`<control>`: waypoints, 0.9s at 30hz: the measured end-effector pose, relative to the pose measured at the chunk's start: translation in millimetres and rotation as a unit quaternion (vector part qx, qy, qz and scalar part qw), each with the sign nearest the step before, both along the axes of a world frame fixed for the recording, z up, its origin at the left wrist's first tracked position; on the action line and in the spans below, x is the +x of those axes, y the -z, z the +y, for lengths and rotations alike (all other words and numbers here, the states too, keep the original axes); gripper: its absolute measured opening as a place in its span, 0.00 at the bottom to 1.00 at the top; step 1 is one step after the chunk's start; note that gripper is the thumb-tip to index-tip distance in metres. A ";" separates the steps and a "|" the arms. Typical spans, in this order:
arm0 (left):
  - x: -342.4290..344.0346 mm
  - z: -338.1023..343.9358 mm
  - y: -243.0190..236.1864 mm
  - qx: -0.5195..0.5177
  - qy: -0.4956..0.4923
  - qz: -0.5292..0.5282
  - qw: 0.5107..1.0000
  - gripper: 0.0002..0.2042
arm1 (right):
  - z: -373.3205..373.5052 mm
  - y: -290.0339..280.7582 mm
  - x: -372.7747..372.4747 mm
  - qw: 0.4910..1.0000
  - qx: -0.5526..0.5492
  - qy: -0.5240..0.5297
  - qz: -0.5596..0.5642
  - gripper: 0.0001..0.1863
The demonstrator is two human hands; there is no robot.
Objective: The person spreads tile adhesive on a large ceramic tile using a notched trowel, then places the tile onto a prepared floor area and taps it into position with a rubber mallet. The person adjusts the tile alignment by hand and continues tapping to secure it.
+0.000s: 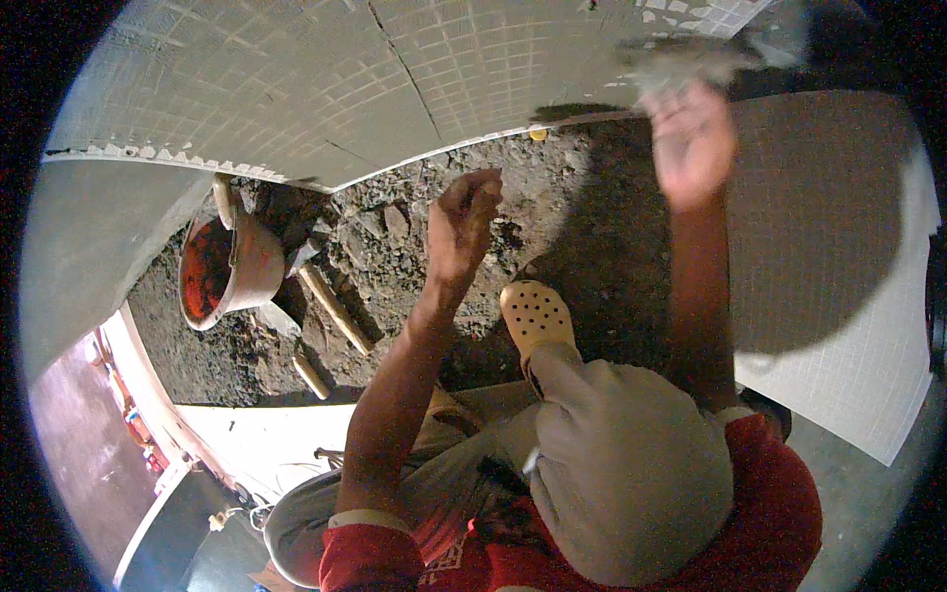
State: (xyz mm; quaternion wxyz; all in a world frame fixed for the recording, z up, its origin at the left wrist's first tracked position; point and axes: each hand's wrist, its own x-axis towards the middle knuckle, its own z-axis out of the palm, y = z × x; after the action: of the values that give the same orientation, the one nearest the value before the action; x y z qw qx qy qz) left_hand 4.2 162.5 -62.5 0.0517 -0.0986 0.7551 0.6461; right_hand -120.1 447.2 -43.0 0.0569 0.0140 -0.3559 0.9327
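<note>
My right hand [692, 138], smeared by motion, reaches up to the tiled wall [434, 69]. A pale grey blurred thing [686, 67] lies at its fingertips; I cannot make out what it is or whether the hand grips it. Over the rubble, my left hand [462, 232] is raised with its fingers curled together. Anything inside those fingers is hidden. The wall carries small mosaic tiles smeared with grey paste, and a dark crack-like line crosses it.
A bucket [258, 264] with a reddish inside leans at the left. Beside it lie a wooden-handled hammer [335, 311] and a trowel [278, 319]. A large gridded sheet [838, 385] lies at the right, partly shadowed. My yellow clog [536, 314] rests on rough, stony ground.
</note>
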 end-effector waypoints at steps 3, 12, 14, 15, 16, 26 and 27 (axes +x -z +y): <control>7.8 -2.9 13.4 0.009 0.008 -0.026 1.000 0.18 | -13.6 112.9 34.7 0.978 0.070 0.034 -0.193 0.14; 19.5 -8.7 27.3 0.048 -0.035 -0.096 0.994 0.20 | -83.1 155.2 31.1 0.946 -0.106 0.024 -0.305 0.21; 18.8 -12.6 26.8 0.012 -0.024 -0.083 0.996 0.20 | -96.9 114.4 21.0 0.950 -0.093 0.060 -0.292 0.21; 17.9 -14.4 26.6 0.031 -0.037 -0.091 0.995 0.19 | -101.6 92.7 19.7 0.954 -0.097 0.080 -0.271 0.21; 17.4 -16.2 25.9 0.051 -0.048 -0.101 0.992 0.19 | -104.2 70.4 17.2 0.959 -0.105 0.098 -0.243 0.21; 10.3 -13.2 9.8 0.113 -0.012 -0.002 0.993 0.21 | -27.9 -108.7 -57.6 0.961 0.014 -0.075 0.266 0.06; 9.8 -13.2 9.8 0.136 -0.025 -0.009 0.990 0.21 | -16.8 -97.1 -46.8 0.964 0.019 -0.019 0.263 0.11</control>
State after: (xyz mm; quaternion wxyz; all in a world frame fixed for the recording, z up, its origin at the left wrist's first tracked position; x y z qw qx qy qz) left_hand 14.0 149.3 -72.4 0.0551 -0.1158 0.6572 0.7427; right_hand -166.8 430.4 54.1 0.1308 0.2670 -0.3460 0.8899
